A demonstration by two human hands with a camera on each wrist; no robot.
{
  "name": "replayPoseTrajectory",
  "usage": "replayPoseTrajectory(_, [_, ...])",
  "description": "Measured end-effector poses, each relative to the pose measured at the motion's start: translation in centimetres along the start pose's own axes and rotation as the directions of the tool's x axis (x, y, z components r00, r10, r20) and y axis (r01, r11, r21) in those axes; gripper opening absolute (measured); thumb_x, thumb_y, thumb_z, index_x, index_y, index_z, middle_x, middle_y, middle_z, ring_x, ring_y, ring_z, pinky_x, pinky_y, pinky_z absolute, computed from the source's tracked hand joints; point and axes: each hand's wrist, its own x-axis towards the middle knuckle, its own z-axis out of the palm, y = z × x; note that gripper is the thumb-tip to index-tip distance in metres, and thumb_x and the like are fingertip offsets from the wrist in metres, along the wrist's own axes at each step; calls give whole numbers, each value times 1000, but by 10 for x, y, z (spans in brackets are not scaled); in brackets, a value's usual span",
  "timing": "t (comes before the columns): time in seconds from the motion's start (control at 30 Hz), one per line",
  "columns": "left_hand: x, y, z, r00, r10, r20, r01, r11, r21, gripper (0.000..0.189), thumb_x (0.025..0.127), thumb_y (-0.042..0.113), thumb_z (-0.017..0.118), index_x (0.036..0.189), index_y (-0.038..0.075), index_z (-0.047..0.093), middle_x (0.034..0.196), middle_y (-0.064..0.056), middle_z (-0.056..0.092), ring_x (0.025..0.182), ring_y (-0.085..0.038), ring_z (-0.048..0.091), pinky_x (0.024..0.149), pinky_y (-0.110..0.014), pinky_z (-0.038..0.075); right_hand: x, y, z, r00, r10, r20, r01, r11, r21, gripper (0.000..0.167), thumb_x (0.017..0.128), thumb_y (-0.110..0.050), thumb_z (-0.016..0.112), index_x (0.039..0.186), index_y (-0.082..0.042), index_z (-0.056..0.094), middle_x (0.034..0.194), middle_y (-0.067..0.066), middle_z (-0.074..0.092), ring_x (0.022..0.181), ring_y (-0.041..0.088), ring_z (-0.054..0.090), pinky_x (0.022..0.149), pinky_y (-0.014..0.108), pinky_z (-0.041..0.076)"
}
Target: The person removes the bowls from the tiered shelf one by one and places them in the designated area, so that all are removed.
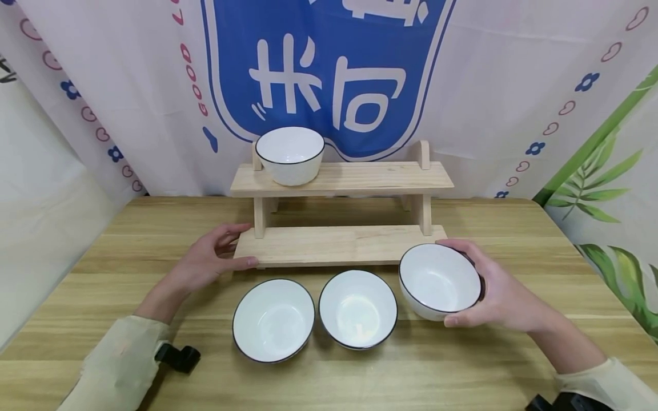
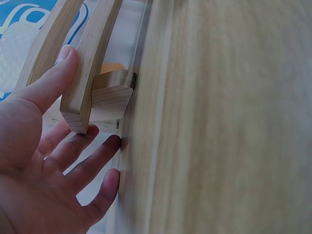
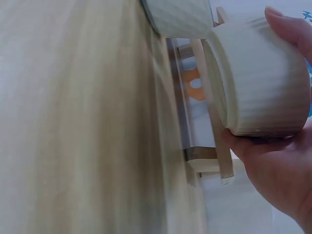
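My right hand (image 1: 496,285) grips a white bowl (image 1: 439,279) with a dark rim, thumb at the near side and fingers round the far side. It is raised off the table at the right front of a two-tier wooden stand (image 1: 339,245); its ribbed outside (image 3: 265,78) and foot show in the right wrist view. At the stand's left end, my left hand (image 1: 213,257) holds the lower board (image 2: 80,92), thumb over it and some fingers beneath. Two more white bowls, one left (image 1: 273,321) and one middle (image 1: 358,309), stand on the table before the stand.
Another white bowl (image 1: 290,155) stands on the left part of the upper board (image 1: 370,176). The wooden table (image 1: 319,382) carries everything. Behind it hangs a printed cloth (image 1: 493,74) with a blue emblem.
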Motion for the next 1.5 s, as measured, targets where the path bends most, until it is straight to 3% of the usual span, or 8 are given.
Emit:
replayPoseTrajectory(0.37, [-3, 0, 1, 1000, 0, 0, 0, 1000, -4, 90, 94, 35, 86, 166, 9, 37, 164, -27, 47, 151, -48, 48, 123, -64, 39, -10, 14, 8, 994, 17, 112, -24, 997, 68, 110, 68, 2, 96, 160, -9, 36, 145, 15, 55, 126, 11, 61, 97, 24, 57])
replayPoseTrajectory(0.7, [-4, 1, -1, 1000, -6, -7, 6, 1000, -1, 90, 93, 35, 86, 165, 9, 38, 165, -26, 47, 152, -46, 47, 124, -64, 38, -12, 17, 10, 989, 27, 146, -37, 998, 60, 108, 69, -2, 96, 159, -14, 37, 144, 21, 54, 125, 13, 62, 98, 24, 56])
replayPoseTrajectory(1.03, [-5, 1, -1, 1000, -15, -8, 14, 1000, -8, 91, 93, 37, 87, 165, 10, 38, 165, -24, 48, 152, -45, 48, 125, -62, 38, -14, 22, 10, 987, 62, 150, -70, 997, 45, 108, 67, -7, 99, 157, -15, 39, 145, 10, 57, 123, 15, 64, 100, 23, 56])
replayPoseTrajectory(1.33, [-3, 0, -1, 1000, -14, -10, 14, 1000, -2, 91, 92, 38, 87, 165, 11, 39, 165, -24, 49, 153, -45, 47, 124, -63, 38, -14, 21, 6, 983, 36, 180, -38, 999, 8, 109, 68, -7, 98, 158, -17, 38, 144, 13, 57, 124, 13, 62, 99, 22, 54])
replayPoseTrajectory(1.5, [-3, 1, -1, 1000, -17, -12, 17, 1000, -4, 91, 92, 38, 87, 165, 12, 39, 165, -24, 48, 153, -46, 46, 124, -64, 38, -14, 22, 3, 977, 71, 203, -77, 997, 26, 109, 68, -7, 98, 157, -17, 37, 145, 11, 57, 124, 14, 62, 99, 23, 54])
